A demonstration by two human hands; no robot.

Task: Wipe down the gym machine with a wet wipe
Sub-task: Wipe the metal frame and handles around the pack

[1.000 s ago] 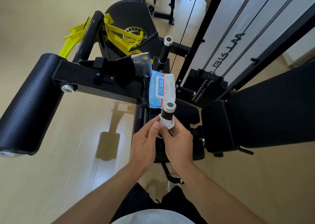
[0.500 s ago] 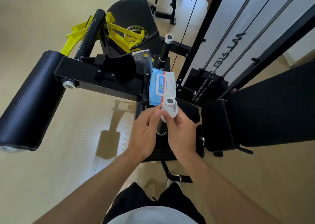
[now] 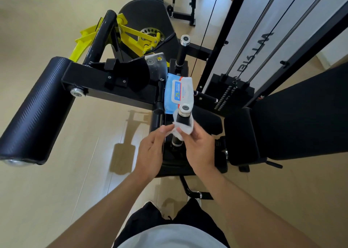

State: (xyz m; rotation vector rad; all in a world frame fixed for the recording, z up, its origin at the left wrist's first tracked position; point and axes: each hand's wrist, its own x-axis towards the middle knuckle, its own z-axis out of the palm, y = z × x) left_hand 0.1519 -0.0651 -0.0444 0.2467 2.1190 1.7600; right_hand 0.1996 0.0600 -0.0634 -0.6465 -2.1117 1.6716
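I am holding a white wet wipe (image 3: 182,127) wrapped around the upright black handle (image 3: 183,119) of the gym machine, just below the handle's silver end cap (image 3: 185,109). My right hand (image 3: 200,149) is curling its fingers around the wipe on the right side of the handle, and my left hand (image 3: 150,151) is pinching the wipe's loose left edge between thumb and fingertips, close against the handle. Just behind the handle, a blue and white pack of wipes (image 3: 178,95) is lying on the black frame (image 3: 113,85) of the machine, its near end almost touching the end cap. Further behind the handle, a second black handle (image 3: 183,51) with the same silver cap is standing upright. To the left of the handle, a long black padded roller (image 3: 35,112) is sticking out from the frame over the pale wooden floor (image 3: 47,191). To the right of the handle sits a black seat pad (image 3: 301,115), and behind that the weight stack (image 3: 229,95) with its steel guide rods. Yellow linkage parts (image 3: 139,36) are showing beyond the frame, far behind the handle.
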